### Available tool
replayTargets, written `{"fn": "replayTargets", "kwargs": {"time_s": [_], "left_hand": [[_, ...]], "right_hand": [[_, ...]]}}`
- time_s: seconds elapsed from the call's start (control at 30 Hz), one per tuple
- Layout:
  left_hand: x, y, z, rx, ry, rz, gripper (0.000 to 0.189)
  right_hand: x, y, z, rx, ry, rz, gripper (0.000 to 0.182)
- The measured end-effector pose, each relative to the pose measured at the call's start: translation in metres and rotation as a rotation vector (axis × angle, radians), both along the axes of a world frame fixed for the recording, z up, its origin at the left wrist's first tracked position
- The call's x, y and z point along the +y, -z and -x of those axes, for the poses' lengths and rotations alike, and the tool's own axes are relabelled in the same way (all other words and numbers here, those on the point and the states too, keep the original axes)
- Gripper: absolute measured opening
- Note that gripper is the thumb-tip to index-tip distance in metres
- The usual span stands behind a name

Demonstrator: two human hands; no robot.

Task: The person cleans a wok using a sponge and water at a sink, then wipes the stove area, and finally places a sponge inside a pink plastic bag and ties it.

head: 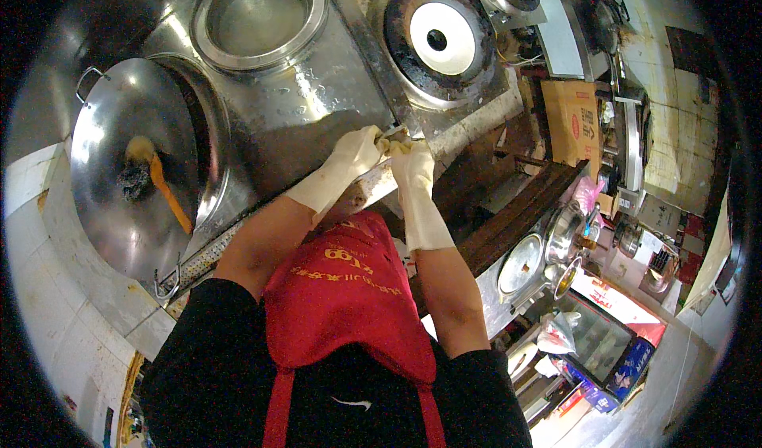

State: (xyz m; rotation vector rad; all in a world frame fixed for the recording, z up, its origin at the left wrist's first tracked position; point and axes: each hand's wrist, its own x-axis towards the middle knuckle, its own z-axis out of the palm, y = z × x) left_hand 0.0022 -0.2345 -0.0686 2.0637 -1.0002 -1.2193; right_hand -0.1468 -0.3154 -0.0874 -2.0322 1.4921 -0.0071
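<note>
Both my hands wear off-white rubber gloves and meet at the front corner of a stainless steel stove top (309, 114). My left hand (360, 148) reaches in from the left, its fingers curled. Close beside it is my right hand (412, 165), also with bent fingers. Something small and pale (394, 131) shows between the fingertips; whether it is a cloth or part of the stove edge is unclear. A wok burner (439, 40) with a white centre and blackened ring lies just beyond the hands.
At left a large wok (113, 222) leans tilted, holding a wooden-handled brush (169, 192) and a dark scouring pad (134, 181). A round water-filled well (259, 19) is set into the stove top. To the right stand a cardboard box (568, 126) and metal pots (564, 228).
</note>
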Motion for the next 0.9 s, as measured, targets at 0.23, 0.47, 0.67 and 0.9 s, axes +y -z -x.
{"fn": "replayTargets", "kwargs": {"time_s": [0.23, 0.47, 0.67, 0.9], "left_hand": [[0.004, 0.006, 0.002, 0.038, 0.015, -0.032, 0.040], [0.004, 0.001, -0.002, 0.059, -0.070, -0.001, 0.036], [0.005, 0.016, 0.004, 0.037, -0.081, 0.041, 0.038], [0.005, 0.030, 0.008, 0.028, -0.111, 0.045, 0.042]], "right_hand": [[-0.002, -0.025, -0.030, -0.438, 0.840, -0.650, 0.027], [0.000, -0.086, 0.000, -0.038, -0.312, 0.122, 0.043], [-0.008, -0.093, -0.005, 0.208, -0.554, 0.105, 0.035], [-0.007, -0.053, -0.030, 0.173, 0.084, -0.222, 0.041]]}}
